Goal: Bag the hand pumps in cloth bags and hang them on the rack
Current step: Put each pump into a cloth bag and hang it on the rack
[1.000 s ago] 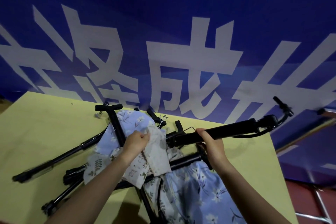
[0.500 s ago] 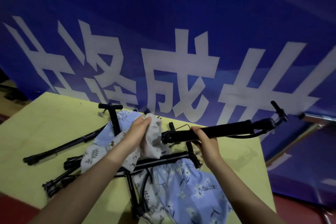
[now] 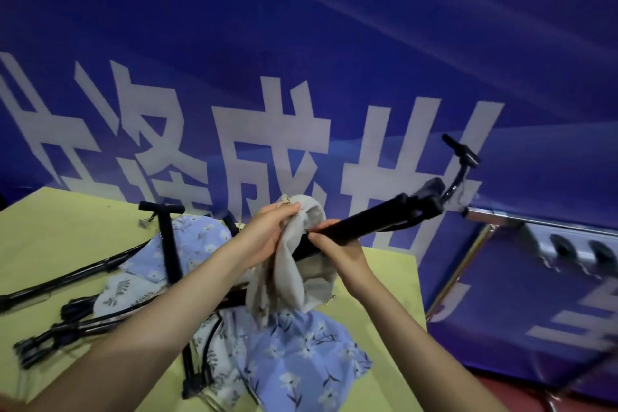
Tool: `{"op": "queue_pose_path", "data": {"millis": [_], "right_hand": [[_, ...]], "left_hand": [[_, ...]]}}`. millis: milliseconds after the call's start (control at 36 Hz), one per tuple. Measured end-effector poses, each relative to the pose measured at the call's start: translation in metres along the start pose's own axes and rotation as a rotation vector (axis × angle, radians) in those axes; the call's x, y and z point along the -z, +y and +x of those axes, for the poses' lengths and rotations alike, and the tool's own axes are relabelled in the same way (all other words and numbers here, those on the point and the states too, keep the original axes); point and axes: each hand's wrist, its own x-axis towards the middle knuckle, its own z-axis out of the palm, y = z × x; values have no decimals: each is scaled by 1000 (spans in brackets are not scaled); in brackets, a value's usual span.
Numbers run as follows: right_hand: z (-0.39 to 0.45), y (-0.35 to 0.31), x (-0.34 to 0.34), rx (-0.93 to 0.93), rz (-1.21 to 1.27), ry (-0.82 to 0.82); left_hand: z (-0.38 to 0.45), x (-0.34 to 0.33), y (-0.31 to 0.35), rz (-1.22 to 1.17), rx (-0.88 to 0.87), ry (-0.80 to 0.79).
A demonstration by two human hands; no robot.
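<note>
At frame centre, a black hand pump (image 3: 361, 226) was gripped by the right hand (image 3: 337, 249) | beige cloth bag (image 3: 294, 264) was pinched at its mouth by the left hand (image 3: 267, 234) | mouth best held wide, pump fed straight | rack (image 3: 495, 227) at right.

A single head-worn wide-angle camera is looking forward and down from just above the person's forearms, sitting close enough that the left hand (image 3: 267, 237) and right hand (image 3: 337, 251) are filling the middle of the view. It is facing across the yellow table (image 3: 60, 231) toward the blue banner (image 3: 334, 43) standing far behind it, with the wide lens bending the banner's edges. The metal rack (image 3: 501, 221) is showing at the far right.
</note>
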Motion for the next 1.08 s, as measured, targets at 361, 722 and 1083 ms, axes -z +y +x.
{"op": "queue_pose_path", "data": {"millis": [361, 722, 1083], "right_hand": [[-22, 27, -2, 157, -157, 120], [-20, 47, -5, 179, -347, -96], [-20, 53, 5, 131, -644, -340]], "left_hand": [[-15, -1, -2, -178, 100, -24], [-11, 9, -16, 64, -106, 63], [1, 16, -25, 563, -215, 184]]}}
